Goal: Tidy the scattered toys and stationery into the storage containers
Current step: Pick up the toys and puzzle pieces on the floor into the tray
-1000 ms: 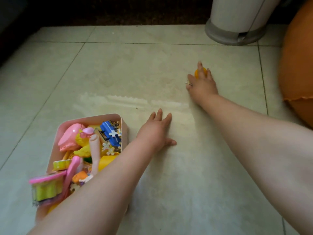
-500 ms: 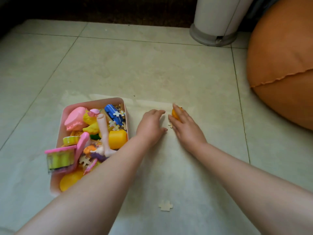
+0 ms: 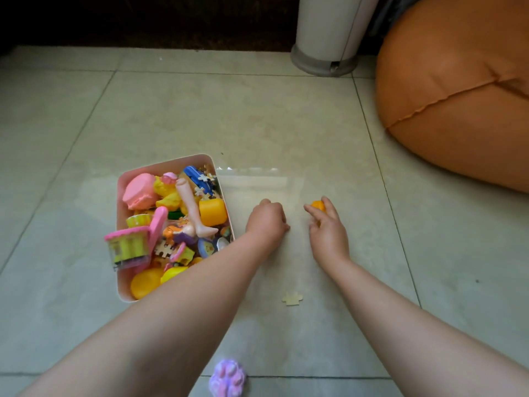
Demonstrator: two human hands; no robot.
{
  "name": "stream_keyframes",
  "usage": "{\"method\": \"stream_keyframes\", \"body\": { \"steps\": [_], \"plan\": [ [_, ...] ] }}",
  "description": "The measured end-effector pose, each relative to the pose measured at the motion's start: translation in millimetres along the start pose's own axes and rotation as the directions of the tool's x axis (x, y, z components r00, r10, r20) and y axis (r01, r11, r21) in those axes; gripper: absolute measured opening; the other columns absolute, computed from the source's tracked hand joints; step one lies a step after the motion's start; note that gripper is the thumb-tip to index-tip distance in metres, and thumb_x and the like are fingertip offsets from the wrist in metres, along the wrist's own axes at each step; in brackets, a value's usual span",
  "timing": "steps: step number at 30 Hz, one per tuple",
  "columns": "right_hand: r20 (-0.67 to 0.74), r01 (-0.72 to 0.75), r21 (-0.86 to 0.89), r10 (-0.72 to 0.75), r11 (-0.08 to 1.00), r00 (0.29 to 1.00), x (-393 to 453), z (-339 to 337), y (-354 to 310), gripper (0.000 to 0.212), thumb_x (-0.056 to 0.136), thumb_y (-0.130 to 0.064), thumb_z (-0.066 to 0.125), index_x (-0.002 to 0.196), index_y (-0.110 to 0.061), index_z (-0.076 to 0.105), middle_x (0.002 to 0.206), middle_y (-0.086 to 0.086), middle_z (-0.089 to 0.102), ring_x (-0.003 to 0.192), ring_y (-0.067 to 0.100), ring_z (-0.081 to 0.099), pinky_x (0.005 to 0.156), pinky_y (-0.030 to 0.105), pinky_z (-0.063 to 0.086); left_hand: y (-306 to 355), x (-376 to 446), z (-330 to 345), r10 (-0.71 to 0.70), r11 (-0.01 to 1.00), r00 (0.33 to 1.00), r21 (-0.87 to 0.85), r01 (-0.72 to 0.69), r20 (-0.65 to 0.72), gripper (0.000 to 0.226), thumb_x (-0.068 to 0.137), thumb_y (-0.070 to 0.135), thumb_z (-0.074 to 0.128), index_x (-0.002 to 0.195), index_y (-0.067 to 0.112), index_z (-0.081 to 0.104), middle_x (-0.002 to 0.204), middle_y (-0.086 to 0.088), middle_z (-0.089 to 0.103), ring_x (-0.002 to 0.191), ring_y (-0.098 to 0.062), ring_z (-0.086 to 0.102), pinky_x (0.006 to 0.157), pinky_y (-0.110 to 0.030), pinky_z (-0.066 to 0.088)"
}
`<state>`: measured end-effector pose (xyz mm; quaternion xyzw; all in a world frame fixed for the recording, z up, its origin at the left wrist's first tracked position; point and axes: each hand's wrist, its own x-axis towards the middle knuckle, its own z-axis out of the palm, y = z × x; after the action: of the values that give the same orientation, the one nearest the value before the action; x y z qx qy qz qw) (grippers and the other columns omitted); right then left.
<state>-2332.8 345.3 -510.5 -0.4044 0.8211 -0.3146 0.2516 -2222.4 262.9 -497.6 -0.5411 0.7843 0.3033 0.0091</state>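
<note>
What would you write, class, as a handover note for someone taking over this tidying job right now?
Right hand: pinches a small orange toy just above the floor, right of the box.
Left hand: fingers curled on the floor beside the box; whether its grip holds anything cannot be seen.
Pink box: on the floor, already piled with toys.
Left to do: drop the orange toy into the box, then collect the puzzle piece between the forearms and the purple toy at the near edge.

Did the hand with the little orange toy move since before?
Yes. The right hand carried the orange toy back from near the white bin toward the pink box.
</note>
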Motion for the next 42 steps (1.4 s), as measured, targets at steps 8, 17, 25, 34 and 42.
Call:
{"method": "stream_keyframes", "body": {
  "steps": [8,17,25,34,42],
  "plan": [
    [0.016,-0.029,0.025,0.029,0.999,0.999,-15,-8,-1,0.040,0.097,-0.002,0.046,0.130,-0.018,0.061,0.159,-0.001,0.024,0.141,0.013,0.033,0.095,0.004,0.017,-3,-23,10,-0.201,0.979,0.960,-0.084,0.188,-0.196,0.065,0.074,0.037,0.080,0.118,0.006,0.045,0.125,-0.014,0.041,0.112,-0.033,0.050,0.095,-0.040,0.045],
    [0.034,-0.025,0.036,0.024,0.999,0.999,-27,-3,-4,0.040,0.097,-0.003,0.046,0.129,-0.020,0.061,0.159,-0.005,0.022,0.138,0.011,0.036,0.093,0.004,0.020,-10,-35,18,-0.019,0.997,0.999,0.075,0.022,-0.040,0.052,0.080,0.036,0.075,0.114,0.004,0.052,0.121,-0.014,0.046,0.108,-0.032,0.051,0.093,-0.036,0.042],
    [0.030,-0.037,0.186,0.032,0.982,0.999,-27,3,-34,0.045,0.093,0.005,0.040,0.122,-0.019,0.065,0.144,0.000,0.046,0.125,0.007,0.049,0.091,-0.003,0.025,-2,-39,-12,0.056,0.982,0.995,-0.173,-0.069,-0.079,0.016,0.087,0.018,0.066,0.099,0.010,0.059,0.097,-0.009,0.067,0.092,-0.028,0.061,0.069,-0.029,0.042],
    [0.175,0.131,0.361,-0.205,0.923,0.963,-16,47,-156,0.050,0.093,-0.015,0.041,0.141,-0.027,0.045,0.141,0.002,0.052,0.123,0.022,0.055,0.107,0.040,0.042,-76,-62,-107,-0.271,0.937,0.796,-0.338,0.089,-0.541,0.023,0.096,0.021,0.046,0.112,0.016,0.061,0.105,-0.011,0.066,0.098,-0.030,0.062,0.074,-0.027,0.045],
    [0.232,0.109,0.220,-0.160,0.969,0.960,-16,67,-167,0.058,0.097,-0.018,0.047,0.151,-0.021,0.026,0.154,0.005,0.034,0.140,0.022,0.035,0.109,0.029,0.031,-123,-81,-120,-0.228,0.972,0.754,-0.099,0.213,-0.616,0.027,0.095,0.028,0.049,0.108,0.014,0.070,0.111,-0.013,0.061,0.105,-0.032,0.056,0.084,-0.039,0.047]
  ]
}}
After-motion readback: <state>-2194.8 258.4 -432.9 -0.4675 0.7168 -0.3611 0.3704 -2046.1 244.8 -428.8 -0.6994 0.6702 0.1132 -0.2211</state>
